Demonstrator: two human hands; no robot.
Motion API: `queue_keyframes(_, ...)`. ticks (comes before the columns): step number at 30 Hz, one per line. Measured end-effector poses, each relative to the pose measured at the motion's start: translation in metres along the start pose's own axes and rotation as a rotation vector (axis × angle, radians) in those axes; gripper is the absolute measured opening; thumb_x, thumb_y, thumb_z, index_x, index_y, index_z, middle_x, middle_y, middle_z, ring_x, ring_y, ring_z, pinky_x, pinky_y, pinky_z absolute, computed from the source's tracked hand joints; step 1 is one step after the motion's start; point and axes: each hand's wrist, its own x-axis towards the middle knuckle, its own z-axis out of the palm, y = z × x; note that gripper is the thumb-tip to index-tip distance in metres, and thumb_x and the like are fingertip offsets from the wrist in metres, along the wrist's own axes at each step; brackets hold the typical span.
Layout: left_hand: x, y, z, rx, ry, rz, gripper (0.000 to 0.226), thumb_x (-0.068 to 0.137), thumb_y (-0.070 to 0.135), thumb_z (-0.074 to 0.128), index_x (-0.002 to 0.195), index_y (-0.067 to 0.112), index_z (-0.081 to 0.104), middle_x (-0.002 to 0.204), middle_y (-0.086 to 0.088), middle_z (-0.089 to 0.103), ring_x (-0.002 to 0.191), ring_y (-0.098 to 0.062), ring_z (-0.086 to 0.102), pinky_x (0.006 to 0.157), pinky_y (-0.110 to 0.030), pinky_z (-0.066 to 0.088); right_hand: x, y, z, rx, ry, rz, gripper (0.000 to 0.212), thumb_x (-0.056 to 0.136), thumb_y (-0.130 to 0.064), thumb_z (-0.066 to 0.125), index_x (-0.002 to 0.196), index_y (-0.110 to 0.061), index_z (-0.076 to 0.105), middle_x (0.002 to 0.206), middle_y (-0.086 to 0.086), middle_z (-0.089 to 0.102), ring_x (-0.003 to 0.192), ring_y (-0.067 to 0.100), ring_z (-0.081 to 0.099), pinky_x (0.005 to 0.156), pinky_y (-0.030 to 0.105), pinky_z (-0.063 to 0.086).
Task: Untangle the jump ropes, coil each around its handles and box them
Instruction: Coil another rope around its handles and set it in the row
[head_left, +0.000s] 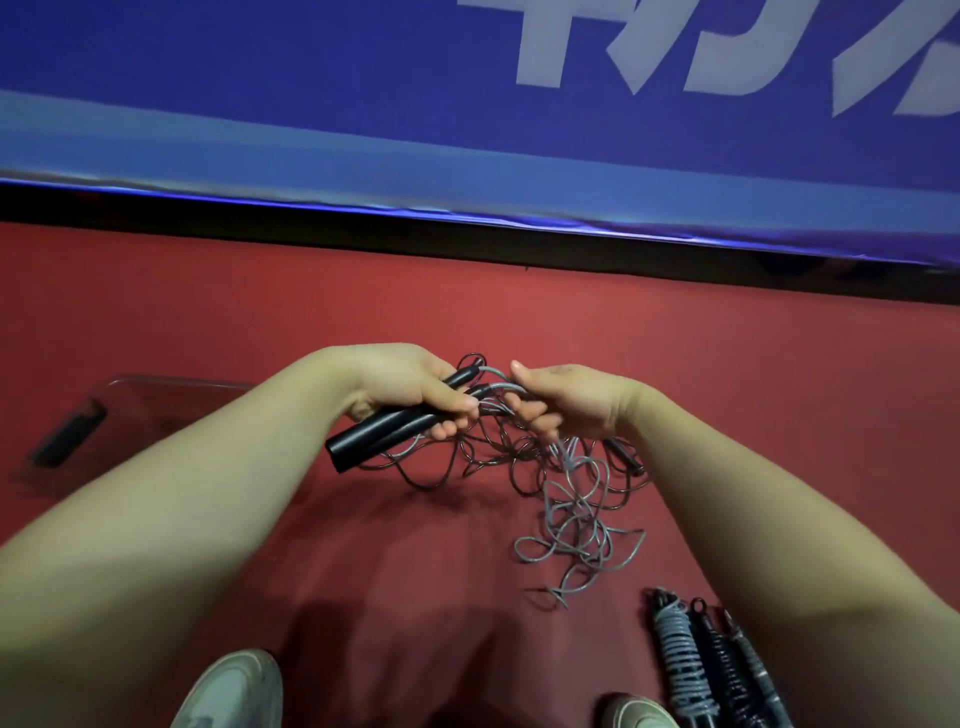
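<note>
- The fingers of my left hand are curled tight round a pair of black handles. I hold the two side by side above the floor, butt ends pointing down to my left.
- My right hand is closed as well, thumb up, pinching the grey rope just beside the handles' tips.
- The grey rope hangs from that pinch in loose loops and ends in a heap on the red floor.
- The black rope sprawls in tangled loops under both hands and crosses the grey one.
- A spare handle pokes out just beside my right wrist, partly hidden.
- Three coiled ropes lie side by side on the floor near my right forearm.
- The clear box sits on the floor beyond my left forearm, with something dark in it that I cannot make out.
</note>
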Motion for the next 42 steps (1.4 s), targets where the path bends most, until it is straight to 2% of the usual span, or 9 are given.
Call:
queue_keyframes(3, -0.004, -0.006, 0.000, -0.015, -0.009, 0.013, 0.009, 0.094, 0.012, 0.053, 0.088, 0.006, 0.057, 0.074, -0.006, 0.061, 0.059, -0.012, 0.060, 0.057, -0.021, 0.052, -0.004, -0.009, 0.001, -0.040, 0.086, -0.050, 0.035, 0.089, -0.049, 0.040, 0.074, -0.018, 0.047, 0.051, -0.013, 0.031, 0.042, 0.002, 0.022, 0.040, 0.014, 0.019)
queue_keyframes(8, -0.002, -0.011, 0.004, 0.063, 0.118, 0.083, 0.011, 0.096, 0.019, 0.053, 0.101, 0.009, 0.051, 0.076, -0.002, 0.064, 0.067, -0.014, 0.066, 0.058, -0.023, 0.051, 0.001, -0.022, 0.008, -0.089, 0.254, -0.138, 0.036, 0.099, -0.039, 0.039, 0.072, -0.019, 0.049, 0.050, -0.012, 0.035, 0.041, 0.003, 0.022, 0.043, 0.018, 0.012)
queue_keyframes(10, 0.003, -0.011, 0.006, 0.233, 0.334, 0.144, 0.034, 0.093, 0.024, 0.058, 0.122, 0.011, 0.048, 0.089, -0.001, 0.065, 0.077, -0.010, 0.066, 0.067, -0.023, 0.052, 0.002, -0.030, 0.013, -0.098, 0.287, -0.174, 0.036, 0.100, -0.037, 0.038, 0.072, -0.018, 0.048, 0.049, -0.013, 0.036, 0.039, 0.002, 0.022, 0.037, 0.014, 0.016)
queue_keyframes(12, 0.008, -0.010, 0.007, 0.449, 0.528, 0.219, 0.061, 0.089, 0.029, 0.063, 0.141, 0.015, 0.034, 0.117, -0.004, 0.061, 0.104, -0.015, 0.060, 0.093, -0.031, 0.047, 0.003, -0.036, 0.019, -0.168, 0.328, -0.207, 0.036, 0.101, -0.035, 0.037, 0.072, -0.018, 0.049, 0.047, -0.015, 0.036, 0.039, 0.002, 0.022, 0.036, 0.014, 0.019)
queue_keyframes(17, 0.018, -0.006, 0.027, 0.454, 0.590, 0.263, 0.070, 0.093, 0.025, 0.057, 0.150, 0.017, 0.017, 0.148, -0.005, 0.040, 0.133, -0.020, 0.041, 0.109, -0.028, 0.030, 0.003, -0.050, 0.035, -0.215, 0.460, -0.300, 0.037, 0.102, -0.028, 0.037, 0.069, -0.017, 0.048, 0.042, -0.014, 0.033, 0.034, 0.001, 0.021, 0.035, 0.015, 0.018)
queue_keyframes(21, 0.025, 0.000, 0.038, 0.407, 0.734, 0.278, 0.052, 0.097, 0.023, 0.048, 0.145, 0.022, 0.030, 0.132, -0.008, 0.054, 0.117, -0.026, 0.053, 0.093, -0.029, 0.040, -0.001, -0.058, 0.041, -0.275, 0.560, -0.332, 0.035, 0.101, -0.029, 0.039, 0.071, -0.016, 0.050, 0.049, -0.010, 0.037, 0.036, 0.004, 0.023, 0.039, 0.019, 0.021)
queue_keyframes(27, 0.025, 0.000, 0.040, 0.264, 0.825, 0.325, 0.029, 0.100, 0.023, 0.043, 0.127, 0.016, 0.048, 0.109, -0.004, 0.059, 0.101, -0.023, 0.054, 0.074, -0.027, 0.035, 0.000, -0.061, 0.052, -0.324, 0.528, -0.346, 0.036, 0.102, -0.029, 0.037, 0.070, -0.017, 0.049, 0.054, -0.007, 0.035, 0.041, 0.006, 0.023, 0.044, 0.021, 0.019)
queue_keyframes(35, 0.025, -0.001, 0.035, 0.012, 0.879, 0.482, 0.031, 0.094, 0.006, 0.048, 0.122, 0.016, 0.055, 0.104, 0.000, 0.059, 0.094, -0.013, 0.053, 0.064, -0.016, 0.034, 0.004, -0.064, 0.058, -0.168, 0.395, -0.360, 0.036, 0.103, -0.027, 0.032, 0.074, -0.015, 0.049, 0.048, -0.011, 0.034, 0.038, 0.002, 0.022, 0.038, 0.015, 0.020)
queue_keyframes(42, 0.031, -0.003, 0.031, -0.064, 0.855, 0.478, 0.034, 0.080, -0.006, 0.050, 0.084, 0.027, 0.055, 0.072, 0.010, 0.057, 0.067, -0.006, 0.050, 0.053, -0.009, 0.038, 0.004, -0.059, 0.059, -0.132, 0.247, -0.291, 0.032, 0.104, -0.020, 0.029, 0.087, -0.012, 0.054, 0.061, -0.001, 0.034, 0.042, 0.004, 0.024, 0.041, 0.016, 0.020)
